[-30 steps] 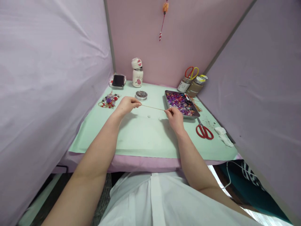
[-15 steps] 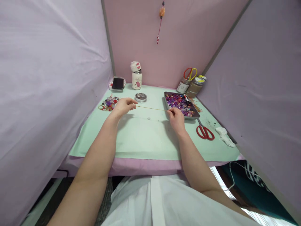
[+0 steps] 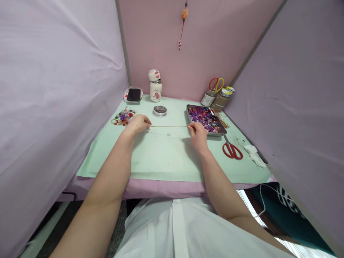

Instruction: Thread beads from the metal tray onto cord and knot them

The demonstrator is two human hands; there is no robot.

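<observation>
Cord (image 3: 169, 126): 1, thin, running taut left to right above the middle of the counter (image 3: 161, 157). Hands: 2. Left hand (image 3: 139, 123) is pinching the left end, fingers closed; right hand (image 3: 198, 135) is pinching the right end, also closed, overlapping the near-left edge of the tray in view; can't tell if touching.

Small pale bit (image 3: 168, 134): 1, lying just nearer than the cord.

Tray (image 3: 216, 134): 1, sitting right, holding mostly purple and red beads (image 3: 201, 117), too many to count. Red-handled scissors (image 3: 230, 144): 1 pair, lying near-right of it. Thread bundle (image 3: 224, 122): 1, lying along its right side.

Round tin (image 3: 160, 110): 1, sitting beyond the left hand. Beaded pile (image 3: 124, 116): 1, lying left; piece count unreadable.

Far row: 1 black-topped box (image 3: 134, 95) and 1 white bottle (image 3: 156, 91) standing left; 2 jars standing right, the left jar (image 3: 208, 99) showing 1 red and 1 yellow handle, the right jar (image 3: 222, 100) leaning toward it. White wad (image 3: 254, 156) is lying at the right edge, piece count unclear.

Surface: pale green sheet is covering the counter, pink cloth showing at the near edge. Room: 1 pink far wall (image 3: 156, 36), 2 lilac fabric sides rising left and right, 1 beaded ornament (image 3: 184, 14) hanging far-center.
</observation>
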